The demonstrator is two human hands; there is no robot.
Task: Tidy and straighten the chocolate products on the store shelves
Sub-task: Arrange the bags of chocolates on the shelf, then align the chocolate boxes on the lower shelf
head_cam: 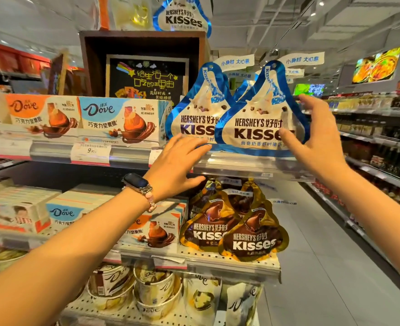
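Observation:
Two blue-and-white Hershey's Kisses bags stand upright on the upper shelf, a left bag (195, 114) partly behind a right bag (257, 128). My right hand (316, 135) grips the right bag's right edge, thumb across its front. My left hand (177, 165) lies with fingers spread on the clear shelf lip (241, 164), fingertips at the left bag's base; I cannot tell whether it holds it. Gold-and-brown Kisses bags (248, 236) overlap one shelf below. Dove boxes (116, 118) line the upper shelf to the left.
Another Kisses bag (182, 17) tops a dark display box with a chalkboard sign (147, 78). Lower shelves hold Dove boxes (154, 229), Dove cups (154, 288) and pouches. A price tag (91, 151) hangs on the rail. An aisle (323, 255) and further shelving run on the right.

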